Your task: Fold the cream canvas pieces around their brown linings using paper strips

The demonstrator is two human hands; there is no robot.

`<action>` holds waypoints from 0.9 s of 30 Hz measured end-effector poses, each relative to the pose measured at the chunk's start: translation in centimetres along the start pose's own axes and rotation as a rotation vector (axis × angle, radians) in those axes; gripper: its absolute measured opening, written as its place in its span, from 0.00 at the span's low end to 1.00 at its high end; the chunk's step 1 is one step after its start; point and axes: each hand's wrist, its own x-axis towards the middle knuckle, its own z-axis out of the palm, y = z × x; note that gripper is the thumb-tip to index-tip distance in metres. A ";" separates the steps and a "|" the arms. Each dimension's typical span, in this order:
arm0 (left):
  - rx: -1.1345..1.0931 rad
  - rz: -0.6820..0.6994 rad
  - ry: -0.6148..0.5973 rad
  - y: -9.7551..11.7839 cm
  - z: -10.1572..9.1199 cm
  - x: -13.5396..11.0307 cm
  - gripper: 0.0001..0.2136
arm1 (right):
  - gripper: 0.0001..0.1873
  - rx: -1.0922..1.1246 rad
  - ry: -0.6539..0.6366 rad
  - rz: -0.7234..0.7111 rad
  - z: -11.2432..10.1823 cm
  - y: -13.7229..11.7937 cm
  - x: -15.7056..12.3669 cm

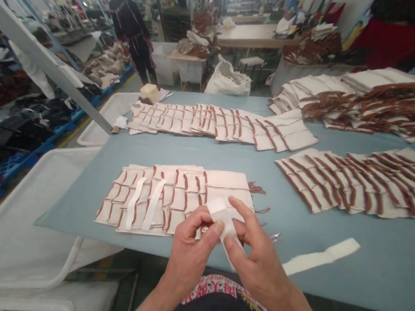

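Both of my hands pinch one white strip (pixel 221 212), held above the near edge of the table. Thumb and bent fingers of my left hand (pixel 197 230) close on its left side. My right hand (pixel 254 244) grips it lower down with the thumb, its index finger stretched out. Just beyond lies a row of overlapping cream fabric panels (pixel 227 180) with brown edging. Two more white strips (pixel 153 204) rest across that row. A longer off-white strip (pixel 324 256) lies to the right of my right hand.
Further rows of cream panels lie at the back (pixel 196 119) and at the right (pixel 362 180) of the blue table (pixel 95 181). Tall stacks (pixel 375 101) fill the far right corner. White bins (pixel 22 213) stand at the left, below a slanting grey post (pixel 58 55). A person (pixel 131 27) stands beyond.
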 end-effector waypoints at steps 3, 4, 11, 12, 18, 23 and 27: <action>0.161 0.065 -0.055 0.5 0.6 0.1 0.09 | 0.23 0.032 -0.004 -0.049 -1.9 0.0 -0.2; 0.222 0.100 -0.081 0.7 0.7 0.2 0.08 | 0.18 0.034 0.002 -0.071 -2.7 0.0 -0.1; 0.467 0.226 -0.263 1.8 1.4 0.6 0.08 | 0.27 0.288 -0.227 0.049 -6.3 1.3 2.9; 0.480 0.224 -0.276 1.8 1.4 0.6 0.08 | 0.27 0.326 -0.285 0.080 -6.5 1.4 3.4; 0.499 0.130 -0.253 1.1 0.9 0.7 0.07 | 0.21 0.370 -0.454 0.189 -6.0 1.6 4.5; 0.515 0.055 -0.064 0.1 0.9 0.8 0.02 | 0.20 0.388 -0.409 0.184 -4.3 1.7 4.5; 0.468 -0.078 0.244 -0.9 1.2 0.4 0.07 | 0.17 0.323 -0.307 0.155 -2.9 2.0 4.5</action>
